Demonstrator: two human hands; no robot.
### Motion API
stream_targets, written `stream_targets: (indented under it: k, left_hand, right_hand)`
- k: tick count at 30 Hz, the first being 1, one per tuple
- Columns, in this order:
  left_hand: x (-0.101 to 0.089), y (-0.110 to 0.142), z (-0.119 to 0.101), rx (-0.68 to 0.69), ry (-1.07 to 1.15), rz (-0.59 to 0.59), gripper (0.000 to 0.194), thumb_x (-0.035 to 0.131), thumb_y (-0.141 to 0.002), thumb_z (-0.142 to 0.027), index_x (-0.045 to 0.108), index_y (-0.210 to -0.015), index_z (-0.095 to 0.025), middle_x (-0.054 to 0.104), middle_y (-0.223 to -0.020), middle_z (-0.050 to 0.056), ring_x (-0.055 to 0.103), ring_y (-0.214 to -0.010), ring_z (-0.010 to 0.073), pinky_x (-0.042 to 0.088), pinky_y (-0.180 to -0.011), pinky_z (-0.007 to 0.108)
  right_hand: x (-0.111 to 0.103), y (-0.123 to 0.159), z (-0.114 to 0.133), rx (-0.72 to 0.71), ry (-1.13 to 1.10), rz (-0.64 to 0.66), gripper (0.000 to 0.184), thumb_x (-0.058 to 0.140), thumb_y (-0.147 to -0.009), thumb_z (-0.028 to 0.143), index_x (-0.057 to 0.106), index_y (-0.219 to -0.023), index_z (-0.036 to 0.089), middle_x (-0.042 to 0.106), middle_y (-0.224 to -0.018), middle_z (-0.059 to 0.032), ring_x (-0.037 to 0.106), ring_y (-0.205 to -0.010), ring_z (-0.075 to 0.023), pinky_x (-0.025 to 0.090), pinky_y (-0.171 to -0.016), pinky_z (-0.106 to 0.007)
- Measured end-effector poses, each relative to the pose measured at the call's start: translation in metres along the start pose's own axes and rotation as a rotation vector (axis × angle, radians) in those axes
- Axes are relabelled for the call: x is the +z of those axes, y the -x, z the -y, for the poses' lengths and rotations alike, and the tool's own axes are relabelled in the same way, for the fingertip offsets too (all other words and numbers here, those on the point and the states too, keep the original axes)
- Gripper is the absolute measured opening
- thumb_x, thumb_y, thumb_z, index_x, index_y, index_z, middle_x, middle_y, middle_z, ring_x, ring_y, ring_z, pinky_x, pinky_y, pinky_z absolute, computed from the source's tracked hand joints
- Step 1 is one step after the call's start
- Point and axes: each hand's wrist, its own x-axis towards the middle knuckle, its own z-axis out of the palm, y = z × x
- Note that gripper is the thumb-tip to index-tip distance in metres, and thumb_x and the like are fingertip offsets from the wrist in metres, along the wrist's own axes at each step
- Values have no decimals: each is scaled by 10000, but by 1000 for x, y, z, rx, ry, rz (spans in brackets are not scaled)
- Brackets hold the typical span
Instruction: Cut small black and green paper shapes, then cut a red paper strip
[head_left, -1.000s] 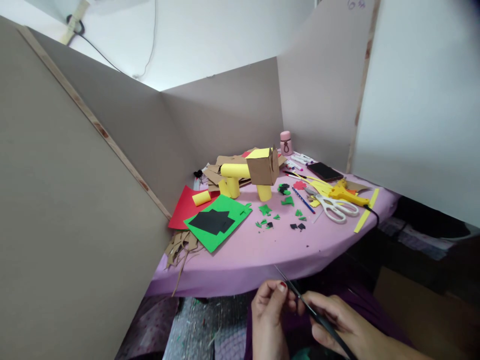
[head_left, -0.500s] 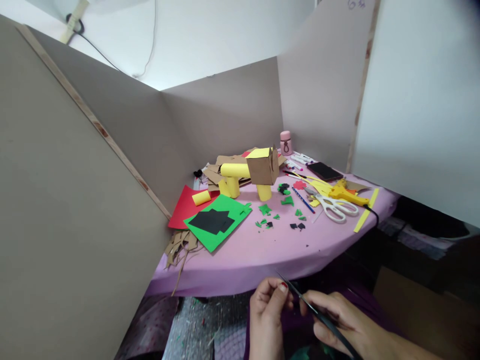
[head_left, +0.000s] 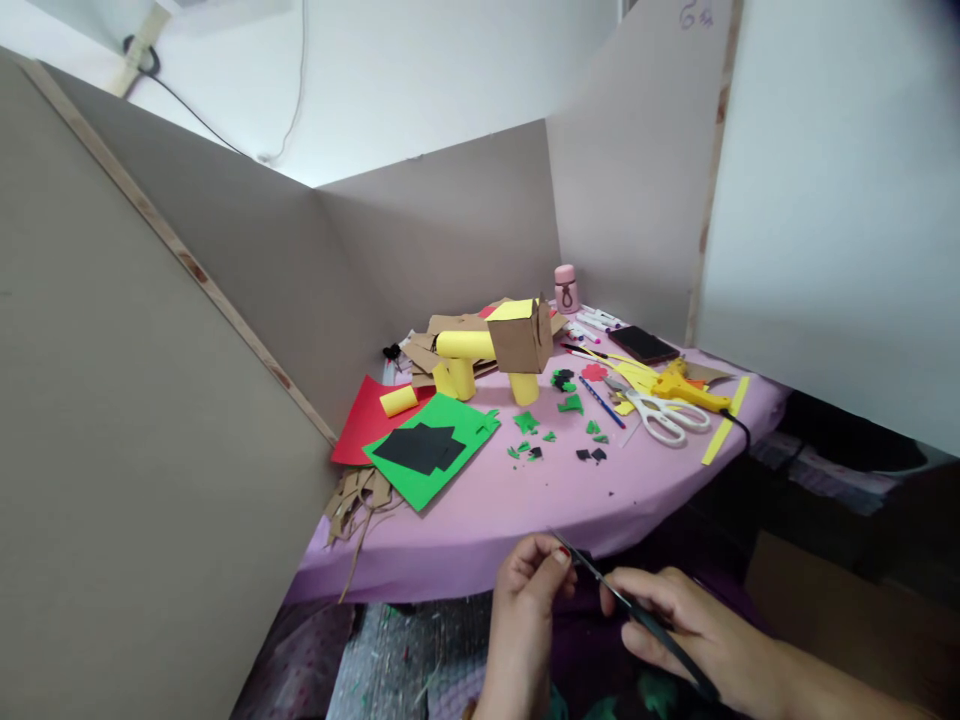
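Nearest me, above my lap and just in front of the table edge, my right hand (head_left: 679,620) grasps the handles of a pair of black scissors (head_left: 630,606), blades pointing forward and to the left. My left hand (head_left: 529,585) pinches a small dark piece (head_left: 582,556) between thumb and fingers, right beside the blades; how far apart the blades stand, I cannot tell.

Beyond my hands spreads a table with a pink cloth (head_left: 480,515). At its near left lie brown cardboard scraps (head_left: 352,500). Next to them a green sheet (head_left: 420,492) carries black cut-outs (head_left: 418,450) and overlaps a red sheet (head_left: 358,432), on which a yellow roll (head_left: 398,401) rests. Small green scraps (head_left: 526,422) and black scraps (head_left: 583,455) dot the middle.

To the right are a blue pencil (head_left: 602,403), white-handled scissors (head_left: 643,404), a yellow glue gun (head_left: 690,392) and a yellow strip (head_left: 724,422).

Farther back stands a model of yellow tubes (head_left: 465,346) with a brown cardboard box (head_left: 514,347) at one end. Behind it lies flat cardboard (head_left: 454,323); to its right, a dark phone (head_left: 643,345), markers (head_left: 600,320) and a pink flask (head_left: 565,290). Grey panels (head_left: 442,220) enclose the table, and a white wall (head_left: 420,60) rises beyond.
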Motion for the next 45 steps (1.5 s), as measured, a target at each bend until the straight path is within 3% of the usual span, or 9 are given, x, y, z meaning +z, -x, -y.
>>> stream_targets:
  k: [4, 14, 21, 27, 31, 36, 40, 45]
  left_hand:
    - [6, -18, -6, 15, -22, 32, 91, 656, -629, -206, 598, -576, -160, 543, -477, -43, 430, -472, 93, 320, -511, 218]
    - [20, -88, -7, -69, -37, 161, 142, 713, -570, -190, 578, -555, -149, 547, -467, -40, 446, -447, 80, 326, -505, 208]
    - [21, -105, 2, -105, -57, 171, 191, 596, -835, -168, 553, -650, -143, 519, -561, -76, 495, -473, 82, 423, -483, 222]
    - [24, -102, 1, -100, -42, 119, 171, 626, -767, -93, 557, -616, -135, 536, -525, -69, 498, -466, 62, 402, -485, 183]
    - [34, -86, -2, -58, 4, 73, 145, 711, -661, -185, 578, -622, -144, 602, -554, -35, 524, -496, 61, 407, -538, 174]
    - [49, -59, -8, -14, 30, 82, 208, 768, -604, -288, 620, -636, -146, 632, -580, -13, 544, -533, 88, 418, -571, 200]
    - [58, -44, -10, -1, 20, 94, 232, 787, -580, -309, 628, -619, -146, 634, -560, -10, 533, -510, 91, 400, -539, 203]
    - [63, -32, -11, 28, -26, 138, 262, 788, -573, -336, 611, -544, -144, 621, -499, -7, 495, -453, 88, 365, -489, 205]
  right_hand:
    - [-6, -13, -11, -8, 33, 31, 280, 494, -875, 448, 580, -850, 183, 447, -662, 32, 394, -613, -137, 334, -545, -212]
    - [-32, -54, -38, -32, -54, -57, 312, 532, -859, 419, 450, -675, 181, 328, -613, 65, 302, -572, -111, 257, -518, -222]
    - [-34, -64, -54, -17, -145, -102, 304, 589, -825, 387, 462, -639, 182, 323, -598, 67, 300, -562, -108, 252, -506, -220]
    - [-31, -63, -60, 24, -280, -154, 234, 669, -764, 368, 563, -702, 168, 369, -540, 79, 319, -483, -89, 257, -448, -205]
    - [-27, -61, -55, 48, -406, -317, 323, 675, -749, 413, 568, -931, 169, 424, -561, 80, 384, -458, -92, 325, -432, -202]
    - [-25, -56, -33, -36, -519, -511, 439, 680, -743, 415, 513, -1075, 182, 516, -671, 46, 512, -574, -124, 439, -565, -246]
    - [-28, -48, -16, -104, -545, -567, 404, 700, -733, 342, 522, -1066, 200, 544, -754, 24, 554, -657, -143, 467, -623, -262]
    - [-36, -38, -4, -151, -502, -584, 299, 671, -720, 170, 541, -989, 191, 547, -724, 36, 526, -624, -119, 453, -600, -239]
